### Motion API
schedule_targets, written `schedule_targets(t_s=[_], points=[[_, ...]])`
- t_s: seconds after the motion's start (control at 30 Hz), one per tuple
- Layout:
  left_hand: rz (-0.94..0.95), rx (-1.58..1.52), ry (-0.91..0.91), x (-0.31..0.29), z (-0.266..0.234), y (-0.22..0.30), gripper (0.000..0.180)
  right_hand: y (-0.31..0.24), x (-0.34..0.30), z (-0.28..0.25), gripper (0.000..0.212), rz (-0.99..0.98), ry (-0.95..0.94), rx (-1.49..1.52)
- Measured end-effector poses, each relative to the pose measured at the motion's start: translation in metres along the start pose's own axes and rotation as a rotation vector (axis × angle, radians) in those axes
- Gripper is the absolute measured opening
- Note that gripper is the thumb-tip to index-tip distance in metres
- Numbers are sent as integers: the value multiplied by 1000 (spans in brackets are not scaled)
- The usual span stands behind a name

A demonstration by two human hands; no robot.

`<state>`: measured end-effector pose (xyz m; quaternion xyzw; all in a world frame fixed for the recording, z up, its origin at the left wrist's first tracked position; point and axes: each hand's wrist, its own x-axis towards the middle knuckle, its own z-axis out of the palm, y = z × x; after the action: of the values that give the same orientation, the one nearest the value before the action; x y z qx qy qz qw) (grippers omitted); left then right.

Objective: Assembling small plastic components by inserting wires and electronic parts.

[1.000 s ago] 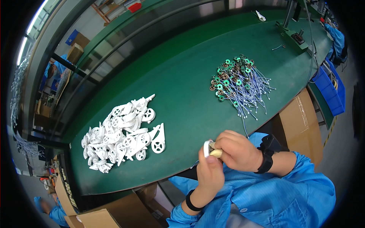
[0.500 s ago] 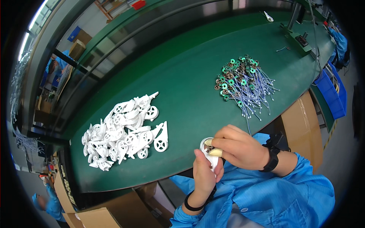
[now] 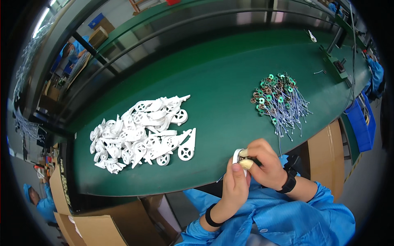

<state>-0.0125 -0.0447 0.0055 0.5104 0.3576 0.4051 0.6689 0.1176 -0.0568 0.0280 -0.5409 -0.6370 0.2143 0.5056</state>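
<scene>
White plastic is what we hold: one small round white part [image 3: 237, 156] sits at the desk's [image 3: 213, 74] near edge, at about five o'clock, pinched between our left hand [image 3: 234, 183] and right hand [image 3: 266, 166], both grips closed on it. The white frame pile [image 3: 141, 133] at nine o'clock and the coil bunch [image 3: 279, 100] at two o'clock look mostly unused, so we judge much work is left.

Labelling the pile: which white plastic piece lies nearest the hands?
The wheel-ended white piece at the pile's lower right corner; the rest lie farther left, away from both hands.
</scene>
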Motion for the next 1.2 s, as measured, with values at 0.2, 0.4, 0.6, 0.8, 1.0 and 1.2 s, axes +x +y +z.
schedule_targets(t_s=[0.2,0.4,0.6,0.8,1.0,1.2], points=[[-248,-219,-47,1,-19,16,52,3,17,-1,39,169,-314,233],[-199,-138,-4,5,-46,39,53,27,94,-44,40,348,-236,372],[66,235,227,15,-73,49,37,52,125,-110,38,288,320,68],[341,1112,297,34,-95,42,38,83,103,-134,23,247,88,-418],[318,1406,264,36,-87,33,34,83,97,-128,28,89,-121,-732],[346,1311,162,29,-78,29,29,85,97,-133,19,-35,21,-616]])
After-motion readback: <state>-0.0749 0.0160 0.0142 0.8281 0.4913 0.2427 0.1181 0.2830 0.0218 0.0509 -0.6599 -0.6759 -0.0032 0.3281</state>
